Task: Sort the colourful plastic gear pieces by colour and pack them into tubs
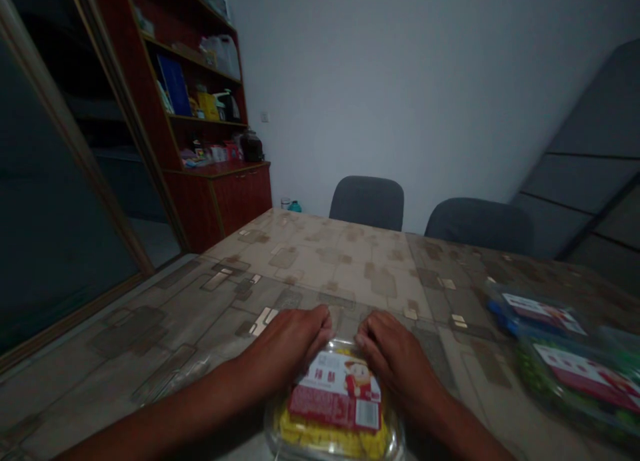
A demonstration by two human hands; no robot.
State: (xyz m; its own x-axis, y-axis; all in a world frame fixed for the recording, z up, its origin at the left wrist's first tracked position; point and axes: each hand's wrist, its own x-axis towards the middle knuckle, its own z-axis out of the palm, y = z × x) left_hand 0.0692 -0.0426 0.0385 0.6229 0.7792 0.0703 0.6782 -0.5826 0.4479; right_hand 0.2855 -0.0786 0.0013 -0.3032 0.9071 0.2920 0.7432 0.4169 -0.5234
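Note:
A clear plastic food box [340,434] with yellow contents sits on the table directly in front of me. A white and red label with a barcode and a cartoon figure covers much of its lid. At the box's far left corner, my left hand [301,337] is closed, its fingers curled against the rim. My right hand [390,346] grips the far right corner the same way, knuckles up and thumb towards the lid. The fingertips of both hands are partly hidden.
To the right stand a clear box with green contents [530,367] and a box with blue contents [505,319]. A patterned cover lies over the table [310,261]. Two grey chairs [367,201] are behind it. At the back left is a red-brown shelf cabinet [240,197].

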